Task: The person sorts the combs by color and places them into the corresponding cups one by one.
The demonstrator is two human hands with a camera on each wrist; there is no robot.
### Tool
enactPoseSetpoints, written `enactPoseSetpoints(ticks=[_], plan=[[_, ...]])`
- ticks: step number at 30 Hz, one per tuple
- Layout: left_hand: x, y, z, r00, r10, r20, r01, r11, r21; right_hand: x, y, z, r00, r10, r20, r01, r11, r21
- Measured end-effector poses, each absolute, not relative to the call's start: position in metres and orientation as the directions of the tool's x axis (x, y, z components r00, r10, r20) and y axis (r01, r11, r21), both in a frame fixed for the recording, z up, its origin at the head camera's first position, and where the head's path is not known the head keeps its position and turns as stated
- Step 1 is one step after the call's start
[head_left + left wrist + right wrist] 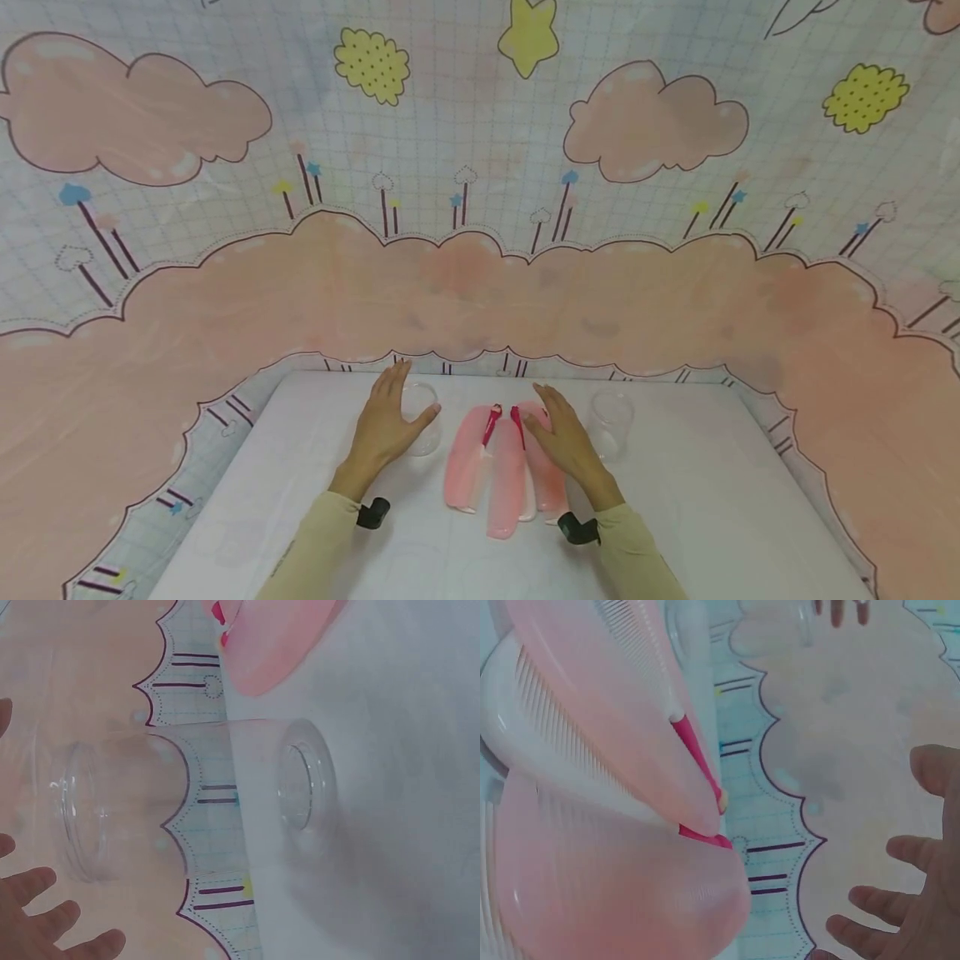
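- Surface (712,508): white and flat, reaching from the near edge to a far edge that meets the backdrop; it carries two clear cups and a bunch of pink combs.
- Backdrop (480,283): a printed cloth that curves round the far, left and right sides of the surface, with a pale grid, big pink clouds, yellow cookie shapes, a yellow star and small stars and hearts on dark sticks.
- Left hand (386,429): fingers straight and a little spread, grasping nothing, palm toward the left clear cup (420,427); in the head view the thumb lies at the cup's wall, though whether it touches cannot be told. The left wrist view shows that cup upright on the surface with the fingertips near its rim.
- Right hand (566,442): released, fingers straight, lying over the right side of the pink combs (495,471); contact cannot be told.
- Pink combs: fanned out flat in the middle of the surface between the hands, with dark red narrow tips pointing far; a white comb edge shows under them.
- Right clear cup (611,421): upright just right of the right hand, untouched.
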State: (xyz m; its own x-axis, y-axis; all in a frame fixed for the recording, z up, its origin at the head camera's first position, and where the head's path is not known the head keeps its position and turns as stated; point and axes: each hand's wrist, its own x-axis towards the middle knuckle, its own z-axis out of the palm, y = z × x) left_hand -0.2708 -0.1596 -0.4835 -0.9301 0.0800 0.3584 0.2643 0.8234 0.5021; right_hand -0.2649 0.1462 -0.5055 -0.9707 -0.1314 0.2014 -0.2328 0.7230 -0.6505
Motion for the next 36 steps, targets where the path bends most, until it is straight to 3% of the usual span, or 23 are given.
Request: enactPoseSetpoints(ticks=[10,23,36], plan=[[-0.271,-0.165,-0.492,-0.969,0.01,0.246,0.174,0.733,0.658,-0.271,0.147,-0.516,-0.995,-0.023,0.097,-0.094,0.55,-0.83],[-0.274,-0.167,-0.509,-0.986,0.014,0.167,0.146,0.564,0.813,-0.27,0.15,-0.529,-0.999,0.047,-0.018,0.039,0.478,-0.877],[-0.278,-0.166,-0.525,-0.987,0.015,0.157,0.144,0.494,0.857,-0.271,0.149,-0.54,-0.989,0.124,-0.085,0.135,0.487,-0.863]])
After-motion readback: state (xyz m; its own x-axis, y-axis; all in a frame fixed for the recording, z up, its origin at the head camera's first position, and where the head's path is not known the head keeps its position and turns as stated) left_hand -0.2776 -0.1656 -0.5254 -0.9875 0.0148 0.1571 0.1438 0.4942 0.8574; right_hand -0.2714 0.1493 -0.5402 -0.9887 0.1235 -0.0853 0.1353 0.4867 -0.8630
